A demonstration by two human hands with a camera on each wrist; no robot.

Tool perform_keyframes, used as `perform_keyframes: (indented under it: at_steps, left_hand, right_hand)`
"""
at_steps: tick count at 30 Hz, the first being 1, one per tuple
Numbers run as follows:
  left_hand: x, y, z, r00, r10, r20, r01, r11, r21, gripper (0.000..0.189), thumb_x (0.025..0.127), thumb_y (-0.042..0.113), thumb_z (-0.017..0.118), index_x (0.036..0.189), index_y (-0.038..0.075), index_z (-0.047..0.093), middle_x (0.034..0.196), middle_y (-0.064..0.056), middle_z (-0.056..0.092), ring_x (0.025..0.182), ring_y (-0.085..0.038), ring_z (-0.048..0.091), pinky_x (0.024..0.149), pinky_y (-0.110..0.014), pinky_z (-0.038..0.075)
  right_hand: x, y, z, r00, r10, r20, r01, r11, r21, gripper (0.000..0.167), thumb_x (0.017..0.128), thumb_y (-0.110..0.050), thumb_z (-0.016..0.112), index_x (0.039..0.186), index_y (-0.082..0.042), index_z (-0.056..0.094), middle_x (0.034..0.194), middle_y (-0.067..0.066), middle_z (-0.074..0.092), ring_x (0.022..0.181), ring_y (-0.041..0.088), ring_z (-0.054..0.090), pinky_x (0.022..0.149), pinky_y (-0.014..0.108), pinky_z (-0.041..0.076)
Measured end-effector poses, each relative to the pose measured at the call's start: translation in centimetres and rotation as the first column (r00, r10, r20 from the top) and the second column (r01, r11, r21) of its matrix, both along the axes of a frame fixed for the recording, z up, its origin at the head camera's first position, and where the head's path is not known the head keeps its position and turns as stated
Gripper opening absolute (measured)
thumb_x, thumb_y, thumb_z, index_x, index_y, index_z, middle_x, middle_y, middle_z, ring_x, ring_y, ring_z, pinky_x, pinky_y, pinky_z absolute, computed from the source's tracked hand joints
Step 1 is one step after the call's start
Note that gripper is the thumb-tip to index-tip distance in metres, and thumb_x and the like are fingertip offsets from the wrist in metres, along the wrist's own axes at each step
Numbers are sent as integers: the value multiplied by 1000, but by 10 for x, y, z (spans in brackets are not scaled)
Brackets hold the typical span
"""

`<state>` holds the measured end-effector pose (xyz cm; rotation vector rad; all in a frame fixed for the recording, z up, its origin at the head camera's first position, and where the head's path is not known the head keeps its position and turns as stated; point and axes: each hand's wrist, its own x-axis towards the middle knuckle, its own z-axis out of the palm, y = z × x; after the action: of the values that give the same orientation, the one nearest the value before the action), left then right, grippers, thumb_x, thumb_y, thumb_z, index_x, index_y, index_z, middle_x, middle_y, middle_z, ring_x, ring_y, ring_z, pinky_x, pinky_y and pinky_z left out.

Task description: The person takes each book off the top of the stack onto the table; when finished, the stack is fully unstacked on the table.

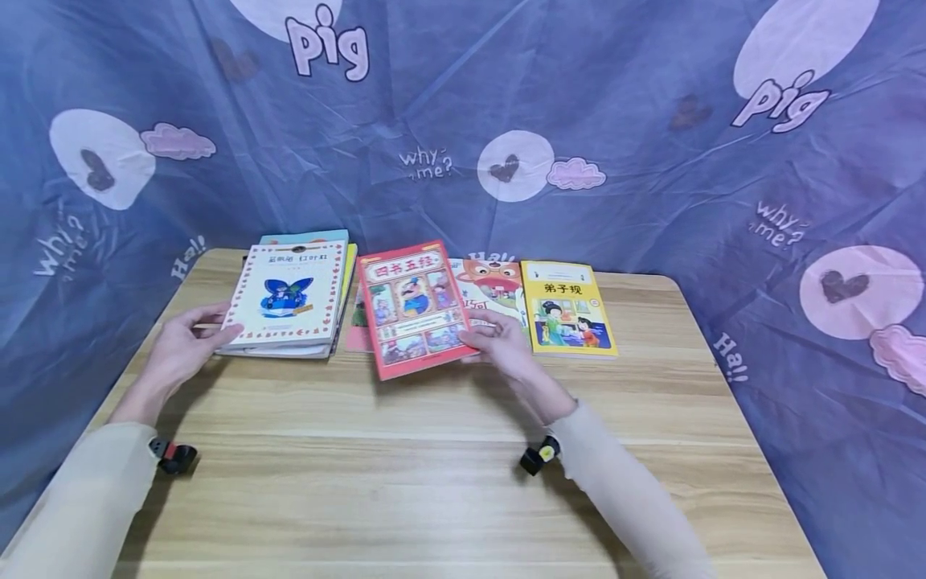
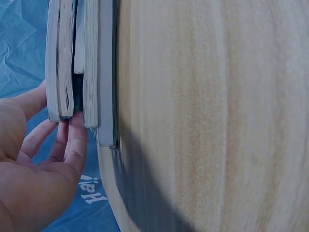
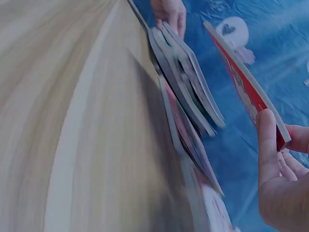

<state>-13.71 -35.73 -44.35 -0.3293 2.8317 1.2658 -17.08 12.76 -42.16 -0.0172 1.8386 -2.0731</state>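
Red book, pinched near its lower right corner by the right hand, with thumb on the cover and fingers beneath; likely light, thin and fairly stiff, perhaps slick-faced, so best taken through its full thickness at an edge; pointing title end away from the person and slightly left, long axis along that line, cover up. Held above the table, right of a stack of books, with the upper ones pinched at the near left corner by the left hand.
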Motion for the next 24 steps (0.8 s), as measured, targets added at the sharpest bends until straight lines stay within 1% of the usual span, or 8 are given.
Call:
perform_keyframes:
  at_steps: [6, 7, 9, 13, 16, 17, 21, 24]
  left_hand:
    - [1, 1, 0, 1000, -1, 2, 1, 1000, 5, 75, 104, 48, 64, 159, 2, 43, 147, -30, 54, 105, -4, 53, 73, -8, 44]
    - [1, 1, 0, 1000, -1, 2, 1, 1000, 6, 75, 104, 48, 64, 159, 2, 43, 147, -30, 54, 104, -2, 52, 73, -8, 45]
    - [2, 1, -1, 1000, -2, 3, 2, 1000, 8, 74, 104, 47, 63, 159, 2, 43, 147, -30, 54, 107, -8, 55, 73, -8, 44]
    - [2, 1, 0, 1000, 3, 4, -3, 1000, 11, 75, 104, 48, 64, 159, 2, 43, 148, -30, 54, 105, -5, 54, 73, -8, 44]
    - [3, 1, 1, 1000, 8, 0, -8, 1000, 15, 75, 103, 49, 64, 159, 2, 44, 147, -28, 54, 99, 5, 49, 73, -7, 44]
    - [3, 1, 1, 1000, 10, -1, -10, 1000, 16, 75, 103, 49, 64, 158, 2, 44, 147, -27, 54, 99, 5, 49, 73, -7, 44]
    - [2, 1, 0, 1000, 9, -5, -9, 1000, 10, 76, 103, 50, 63, 158, 2, 44, 146, -27, 54, 109, -12, 57, 73, -8, 45]
    - [1, 1, -1, 1000, 3, -9, -3, 1000, 7, 75, 103, 50, 63, 158, 2, 44, 146, -28, 55, 111, -15, 57, 73, -8, 45]
  right_hand:
    - [5, 56, 7, 999, -42, -21, 43, 999, 30, 56, 99, 5, 65, 152, 5, 47, 94, -6, 80, 84, 12, 77, 72, 29, 65]
    - [5, 66, 8, 998, -50, -23, 51, 998, 37, 54, 99, 4, 65, 150, 4, 49, 94, -6, 80, 83, 11, 78, 71, 29, 65]
    - [7, 86, 9, 998, -65, -22, 65, 997, 41, 53, 100, 3, 65, 150, 4, 48, 94, -7, 80, 83, 11, 78, 70, 27, 65]
    - [12, 126, 11, 995, -97, -12, 97, 995, -1, 35, 100, 3, 66, 133, -8, 61, 94, -6, 80, 83, 10, 78, 69, 27, 64]
    - [14, 154, 12, 993, -116, -13, 115, 992, -44, 30, 100, 5, 65, 120, -18, 67, 94, -3, 79, 82, 11, 78, 69, 26, 64]
    - [15, 163, 12, 993, -120, -17, 118, 991, -57, 31, 100, 6, 64, 118, -20, 69, 94, -3, 80, 82, 12, 78, 69, 26, 64]
    - [18, 199, 10, 990, -137, -31, 134, 986, -99, 35, 101, 10, 60, 115, -20, 72, 93, 1, 81, 81, 13, 79, 68, 27, 64]
    - [19, 228, 6, 988, -155, -26, 151, 981, -124, 38, 102, 11, 56, 115, -20, 74, 94, 2, 81, 81, 14, 79, 69, 27, 64]
